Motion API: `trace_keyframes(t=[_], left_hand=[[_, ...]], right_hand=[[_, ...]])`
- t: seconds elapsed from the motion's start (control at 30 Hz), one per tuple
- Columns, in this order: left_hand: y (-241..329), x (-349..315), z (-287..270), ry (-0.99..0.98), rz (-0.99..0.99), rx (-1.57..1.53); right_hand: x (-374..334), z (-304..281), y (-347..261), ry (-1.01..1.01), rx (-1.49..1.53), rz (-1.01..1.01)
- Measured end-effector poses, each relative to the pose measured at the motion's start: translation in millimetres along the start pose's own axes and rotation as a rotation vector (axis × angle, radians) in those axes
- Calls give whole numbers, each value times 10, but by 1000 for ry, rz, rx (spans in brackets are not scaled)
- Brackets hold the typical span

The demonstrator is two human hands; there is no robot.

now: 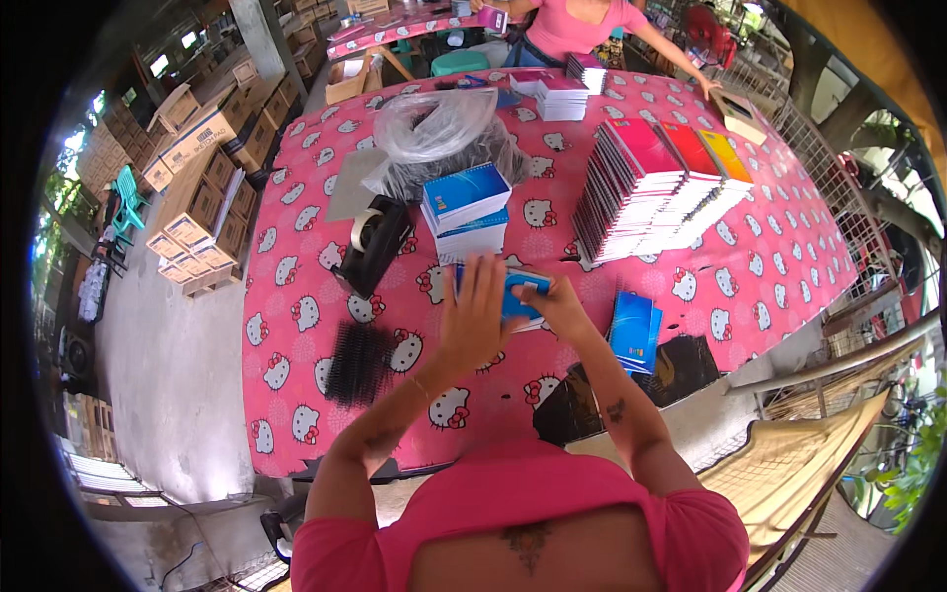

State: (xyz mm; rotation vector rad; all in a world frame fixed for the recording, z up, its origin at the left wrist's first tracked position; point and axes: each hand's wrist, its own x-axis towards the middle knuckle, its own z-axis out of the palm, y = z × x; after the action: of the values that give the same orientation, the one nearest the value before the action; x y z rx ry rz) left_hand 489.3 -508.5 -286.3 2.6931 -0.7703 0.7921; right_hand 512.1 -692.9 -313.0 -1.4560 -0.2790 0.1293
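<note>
Small blue-covered notebooks (528,288) lie in front of me on the pink patterned tablecloth. My left hand (475,311) lies over their left side, fingers stretched out and slightly apart. At the right edge my right hand (558,306) grips the notebooks, its thumb on the blue cover and its other fingers mostly hidden. Just beyond my hands rises a stack of blue notebooks (467,197). A smaller pile of blue notebooks (633,331) sits to the right of my right forearm. Left of my left forearm lies a bundle of black binding coils (360,363).
A black tape dispenser (375,247) stands left of the blue stack, before a clear plastic bundle (439,133). Tall stacks of red and yellow spiral notebooks (656,187) stand at right. Across the table, a person in pink (577,30) reaches toward a box (738,116). Cartons (202,212) line the left.
</note>
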Motion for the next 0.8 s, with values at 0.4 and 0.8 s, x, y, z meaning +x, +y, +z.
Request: trace_keyframes(t=[0.4,0.8], left_hand=[[-158,8,147,-118,148,-7],[69,-275,407,-171,188,-14]], right_hand=[[-30,-106,307,-92,-186,30],[18,-103,387,-51,-199,-54]])
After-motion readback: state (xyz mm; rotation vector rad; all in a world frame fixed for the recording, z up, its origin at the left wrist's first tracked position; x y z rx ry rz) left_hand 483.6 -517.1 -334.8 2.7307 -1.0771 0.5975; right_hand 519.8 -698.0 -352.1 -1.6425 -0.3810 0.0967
